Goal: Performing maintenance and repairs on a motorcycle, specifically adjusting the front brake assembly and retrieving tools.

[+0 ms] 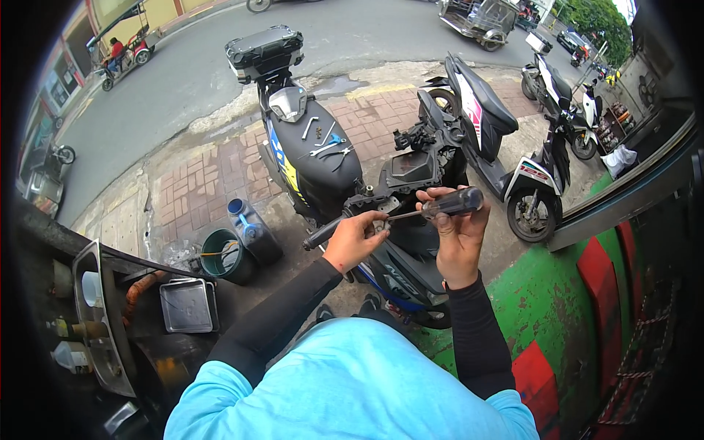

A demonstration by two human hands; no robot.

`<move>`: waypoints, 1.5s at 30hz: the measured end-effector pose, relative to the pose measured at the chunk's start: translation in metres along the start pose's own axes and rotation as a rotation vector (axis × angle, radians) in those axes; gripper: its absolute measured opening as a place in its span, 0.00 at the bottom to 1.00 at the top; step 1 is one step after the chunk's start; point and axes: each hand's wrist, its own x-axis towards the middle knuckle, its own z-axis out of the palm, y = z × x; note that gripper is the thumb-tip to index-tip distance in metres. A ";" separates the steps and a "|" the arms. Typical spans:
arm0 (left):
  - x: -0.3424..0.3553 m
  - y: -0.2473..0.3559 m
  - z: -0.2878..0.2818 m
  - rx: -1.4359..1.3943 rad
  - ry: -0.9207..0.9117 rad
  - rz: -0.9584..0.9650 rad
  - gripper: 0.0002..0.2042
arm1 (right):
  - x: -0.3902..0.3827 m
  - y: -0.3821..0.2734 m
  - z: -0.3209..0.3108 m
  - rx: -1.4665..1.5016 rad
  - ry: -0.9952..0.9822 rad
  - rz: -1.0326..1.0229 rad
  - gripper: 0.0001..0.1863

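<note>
A black scooter (323, 172) with its front panels off stands in front of me on the brick pavement. My right hand (458, 235) grips a screwdriver (440, 205) by its dark handle, the shaft pointing left toward the handlebar area. My left hand (356, 238) rests on the handlebar next to the black left grip (321, 233), fingers pinched at the screwdriver tip. Wrenches and small parts (326, 141) lie on the scooter's seat.
A second scooter (499, 139) is parked to the right, another (568, 110) farther back. A green bucket (224, 253), a grey jug with a blue cap (253, 231) and a metal tray (187, 304) sit at my left. A green and red curb (565, 308) runs at right.
</note>
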 end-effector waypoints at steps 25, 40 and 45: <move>0.032 0.005 0.005 -0.003 0.270 -0.141 0.15 | 0.090 0.053 -0.001 -0.340 -0.274 0.304 0.24; 0.081 0.006 -0.029 0.116 -0.026 0.061 0.10 | 0.093 0.077 0.000 -0.414 -0.468 0.425 0.23; 0.084 -0.003 -0.028 -0.133 -0.153 0.154 0.13 | 0.093 0.085 -0.018 -0.348 -0.506 0.467 0.17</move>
